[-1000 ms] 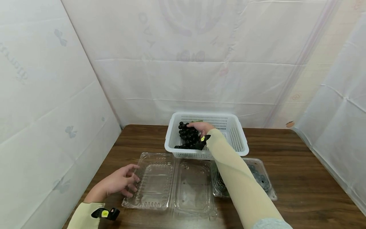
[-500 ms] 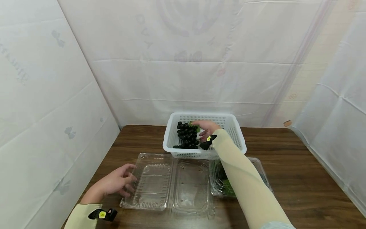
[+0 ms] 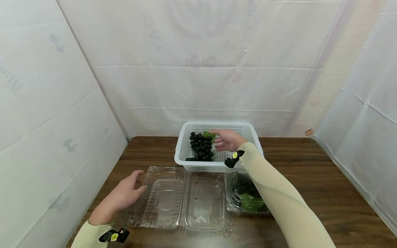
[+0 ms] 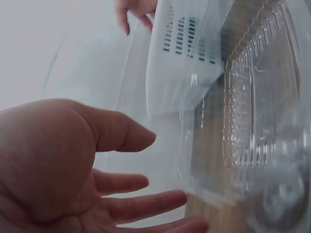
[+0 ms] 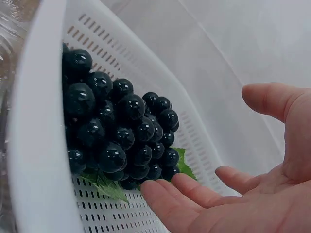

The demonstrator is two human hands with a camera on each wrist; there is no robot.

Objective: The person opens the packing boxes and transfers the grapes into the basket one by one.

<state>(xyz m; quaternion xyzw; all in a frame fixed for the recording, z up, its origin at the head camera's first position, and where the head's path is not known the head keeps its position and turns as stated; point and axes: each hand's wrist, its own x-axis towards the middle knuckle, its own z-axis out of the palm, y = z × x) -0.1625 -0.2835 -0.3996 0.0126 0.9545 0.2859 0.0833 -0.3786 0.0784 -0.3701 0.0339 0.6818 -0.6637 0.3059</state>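
A bunch of dark grapes (image 3: 201, 146) with green leaves (image 3: 208, 135) lies in the left part of a white perforated basket (image 3: 198, 167). My right hand (image 3: 227, 140) is over the basket, just right of the bunch, fingers extended and holding nothing. In the right wrist view, its fingertips (image 5: 151, 188) are close beside the grapes (image 5: 131, 131); contact is hard to judge. At the left edge of an unfolded clear plastic clamshell box (image 3: 186, 199), my left hand (image 3: 125, 191) hovers with thumb and fingers spread. Nothing is between them in the left wrist view.
Right of the unfolded box stands another clear clamshell (image 3: 231, 199) containing dark grapes and a green leaf, partly hidden under my right forearm. The wooden table (image 3: 310, 165) meets white sheeting (image 3: 173, 89) at the back and sides.
My right hand has drawn away from the grapes toward the right, uncovering the bunch and its leaves. My left hand has lifted slightly beside the unfolded clamshell. The view has shifted a little.
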